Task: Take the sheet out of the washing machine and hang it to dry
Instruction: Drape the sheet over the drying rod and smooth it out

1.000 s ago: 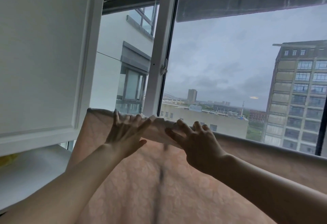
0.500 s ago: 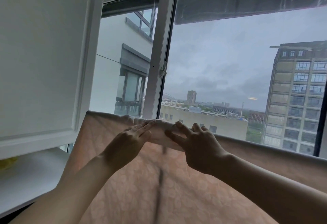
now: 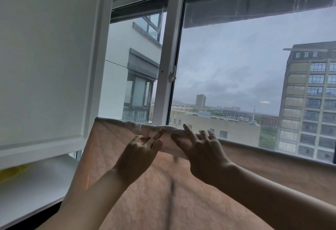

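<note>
Both hands, left hand (image 3: 140,149) and right hand (image 3: 201,149), fingers spread, press the bunched twelve-o'clock fold of the peach patterned cotton sheet (image 3: 163,193); uneven smoothing could let it slide off.

sheet (image 3: 163,202) cut off at bottom edge, its support hidden beneath the fold, yellow object (image 3: 13,172) blurred
</note>
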